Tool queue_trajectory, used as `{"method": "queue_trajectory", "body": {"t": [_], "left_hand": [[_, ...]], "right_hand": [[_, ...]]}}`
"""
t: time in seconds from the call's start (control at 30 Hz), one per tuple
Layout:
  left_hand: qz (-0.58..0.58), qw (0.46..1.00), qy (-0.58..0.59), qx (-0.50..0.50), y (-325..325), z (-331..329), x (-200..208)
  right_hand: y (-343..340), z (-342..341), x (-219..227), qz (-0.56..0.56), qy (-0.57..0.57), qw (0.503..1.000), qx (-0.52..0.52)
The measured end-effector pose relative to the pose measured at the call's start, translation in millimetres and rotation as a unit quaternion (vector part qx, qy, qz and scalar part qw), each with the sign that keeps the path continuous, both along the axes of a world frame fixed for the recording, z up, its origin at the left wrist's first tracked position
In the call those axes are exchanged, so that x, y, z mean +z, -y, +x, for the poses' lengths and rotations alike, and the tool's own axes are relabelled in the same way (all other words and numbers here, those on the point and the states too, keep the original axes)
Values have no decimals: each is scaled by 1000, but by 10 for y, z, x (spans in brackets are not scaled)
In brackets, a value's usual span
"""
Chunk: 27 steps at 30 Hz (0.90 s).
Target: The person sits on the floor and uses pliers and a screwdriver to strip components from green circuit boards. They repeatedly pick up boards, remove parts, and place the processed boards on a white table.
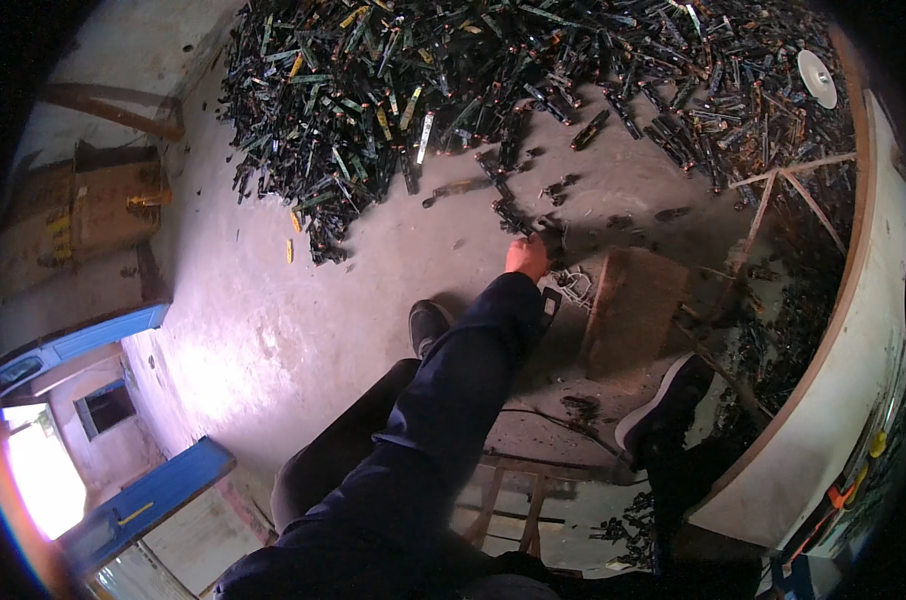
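My left hand [526, 257] reaches down to the floor in a dark blue sleeve [443, 385]. Its fingers are curled closed at the near end of a short trail of slim black pieces [511, 215]; what lies inside them is too small and dark to make out. Beyond it spreads a big heap of slim black strips [373, 110], some green, yellow or copper-coloured at the ends. Beside the hand, to its right, lies a tangle of pale wire [573, 285], near a reddish-brown block [633, 310]. My right hand does not show.
My shoes stand at either side, the left shoe [429, 325] and the right shoe [668, 405]. A white-faced table with a brown edge [803, 430] curves along the right. A white disc [817, 79] is at the upper right. Cardboard boxes [103, 205] stand left.
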<state>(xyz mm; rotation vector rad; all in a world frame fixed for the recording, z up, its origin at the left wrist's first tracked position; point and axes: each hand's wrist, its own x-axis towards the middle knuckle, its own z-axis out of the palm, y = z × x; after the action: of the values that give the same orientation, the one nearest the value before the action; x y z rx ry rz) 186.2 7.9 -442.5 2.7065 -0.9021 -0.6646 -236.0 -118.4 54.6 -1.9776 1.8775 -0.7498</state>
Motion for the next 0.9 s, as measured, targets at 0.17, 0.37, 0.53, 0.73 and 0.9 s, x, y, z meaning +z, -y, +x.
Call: {"method": "queue_trajectory", "body": {"t": [0.17, 0.37, 0.53, 0.73, 0.9], "left_hand": [[-46, 992, 112, -34, -51, -187, 57], [-248, 943, -122, 183, -9, -436, 487], [-346, 820, -311, 333, 162, -647, 1278], [-435, 879, -102, 168, -13, -931, 1970], [-481, 768, -355, 231, -139, -1204, 2942]], "right_hand": [[-91, -60, -33, -53, -6, 998, 18], [-132, 282, 133, 54, 0, 996, 75], [-224, 173, 113, 114, 2, 988, 99], [-360, 199, -21, 35, 152, 963, 220], [-452, 233, 62, -45, 27, 972, 230]]}}
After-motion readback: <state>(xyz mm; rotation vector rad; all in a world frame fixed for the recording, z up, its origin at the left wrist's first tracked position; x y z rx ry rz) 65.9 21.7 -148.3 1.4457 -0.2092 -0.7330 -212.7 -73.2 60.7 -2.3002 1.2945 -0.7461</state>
